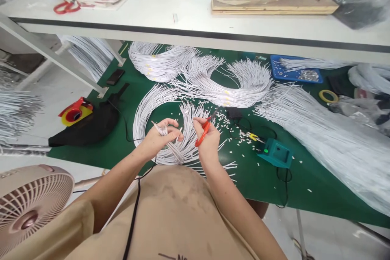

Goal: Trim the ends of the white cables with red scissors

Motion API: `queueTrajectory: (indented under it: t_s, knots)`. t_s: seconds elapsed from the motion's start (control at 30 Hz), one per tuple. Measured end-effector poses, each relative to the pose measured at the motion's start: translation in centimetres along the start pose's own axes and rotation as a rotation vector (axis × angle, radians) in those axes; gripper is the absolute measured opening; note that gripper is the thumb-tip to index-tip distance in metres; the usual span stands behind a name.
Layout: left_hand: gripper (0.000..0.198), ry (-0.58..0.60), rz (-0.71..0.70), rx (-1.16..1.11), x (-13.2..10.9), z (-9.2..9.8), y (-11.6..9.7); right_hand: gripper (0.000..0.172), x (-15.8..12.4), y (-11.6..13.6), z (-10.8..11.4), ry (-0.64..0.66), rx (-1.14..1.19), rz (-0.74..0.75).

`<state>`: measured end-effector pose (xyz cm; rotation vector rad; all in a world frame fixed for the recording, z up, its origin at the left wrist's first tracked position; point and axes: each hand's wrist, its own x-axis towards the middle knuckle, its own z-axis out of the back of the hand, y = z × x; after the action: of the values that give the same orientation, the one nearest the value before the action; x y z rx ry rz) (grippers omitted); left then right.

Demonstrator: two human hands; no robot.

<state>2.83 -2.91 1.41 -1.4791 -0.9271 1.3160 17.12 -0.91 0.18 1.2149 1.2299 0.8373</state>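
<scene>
My left hand point(160, 138) is closed round the ends of a few white wires, with the thumb and fingers bent over them. Red-handled scissors point(202, 135) sit in my right hand point(209, 142), their dark blades pointing away from me and apart from the left hand. Beneath both hands lies a looped bundle of white wires point(143, 115) on the green tabletop point(243, 183). Small white clippings point(223, 120) are scattered just beyond my right hand.
More wire bundles point(161, 65) lie under a white shelf point(137, 20). To the right are yellow-handled cutters point(252, 136), a teal device point(276, 153), a blue tray point(297, 75) and plastic-wrapped wires point(329, 138). A tape dispenser point(75, 111), black bag point(88, 128) and fan point(30, 211) stand left.
</scene>
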Motion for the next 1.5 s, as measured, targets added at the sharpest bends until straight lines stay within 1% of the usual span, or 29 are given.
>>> queueTrajectory:
  t_s: [0.07,0.13,0.2,0.27,0.37,0.43,0.53,0.57,0.67,0.73,0.8,0.87,0.9,0.93,0.97,1.03,1.07,1.1,1.13,1.17,1.23,1.3,1.37,1.43,1.5]
  knots:
    - [0.031,-0.010,-0.004,-0.007,0.2,0.1,0.1,0.022,-0.5,0.6,-0.1,0.006,-0.057,0.083]
    - [0.031,-0.009,-0.014,-0.013,0.3,0.1,0.2,0.021,-0.8,1.0,-0.2,0.102,-0.087,0.097]
    - [0.030,0.003,-0.019,-0.012,0.4,0.1,0.2,0.021,-0.8,1.0,-0.3,0.232,-0.074,0.046]
    - [0.030,0.027,-0.016,-0.023,0.3,0.0,0.3,0.021,-0.6,0.7,-0.3,0.298,-0.043,-0.029]
    - [0.033,0.043,-0.006,-0.067,0.2,-0.1,0.4,0.024,0.0,0.1,-0.2,0.294,0.000,-0.113]
    - [0.035,0.020,-0.007,-0.102,0.2,-0.1,0.5,0.028,0.2,-0.2,-0.1,0.319,0.029,-0.134]
    - [0.034,-0.023,0.003,-0.123,0.3,0.0,0.5,0.035,0.2,-0.4,0.0,0.334,0.051,-0.103]
    - [0.033,-0.035,0.010,-0.125,0.4,0.0,0.5,0.035,0.2,-0.5,0.1,0.321,0.038,-0.089]
    - [0.034,-0.066,0.028,-0.138,0.5,0.2,0.5,0.027,0.0,-0.6,0.3,0.250,-0.062,-0.034]
    - [0.035,-0.072,0.027,-0.151,0.6,0.3,0.5,0.025,-0.2,-0.6,0.4,0.229,-0.111,-0.002]
    - [0.035,-0.064,0.024,-0.157,0.6,0.2,0.5,0.026,-0.2,-0.6,0.3,0.252,-0.102,0.013]
    - [0.035,-0.051,0.029,-0.160,0.6,0.2,0.5,0.025,-0.2,-0.5,0.2,0.309,-0.081,0.017]
    - [0.036,-0.048,0.035,-0.162,0.6,0.2,0.5,0.024,-0.2,-0.4,0.2,0.308,-0.082,0.031]
    - [0.037,-0.048,0.039,-0.167,0.6,0.3,0.6,0.022,-0.2,-0.3,0.2,0.271,-0.096,0.062]
    - [0.038,-0.050,0.043,-0.175,0.7,0.4,0.7,0.021,-0.2,-0.1,0.2,0.200,-0.119,0.112]
    - [0.041,-0.051,0.053,-0.190,0.7,0.6,0.8,0.020,-0.3,0.3,0.3,0.019,-0.176,0.264]
    - [0.043,-0.051,0.057,-0.194,0.8,0.7,0.9,0.020,-0.4,0.6,0.3,-0.042,-0.202,0.345]
    - [0.044,-0.047,0.057,-0.197,0.9,0.7,1.0,0.019,-0.5,0.8,0.2,-0.051,-0.226,0.411]
    - [0.044,-0.045,0.051,-0.198,0.9,0.8,1.0,0.019,-0.5,1.0,0.0,-0.008,-0.250,0.452]
    - [0.044,-0.042,0.039,-0.197,1.0,0.7,1.1,0.018,-0.6,1.1,-0.2,0.063,-0.275,0.471]
    - [0.044,-0.041,0.008,-0.182,1.0,0.5,1.1,0.015,-0.6,1.1,-0.8,0.228,-0.346,0.475]
    - [0.044,-0.050,-0.015,-0.146,1.0,0.3,1.2,0.013,-0.4,0.7,-1.4,0.335,-0.434,0.476]
    - [0.043,-0.062,-0.024,-0.113,1.0,0.1,1.2,0.011,-0.2,0.2,-1.7,0.350,-0.494,0.473]
    - [0.043,-0.085,-0.040,-0.093,0.9,0.2,1.3,0.011,0.1,-0.2,-1.7,0.314,-0.502,0.432]
    - [0.041,-0.138,-0.065,-0.065,0.8,0.3,1.3,0.014,0.2,-0.4,-1.6,0.264,-0.474,0.357]
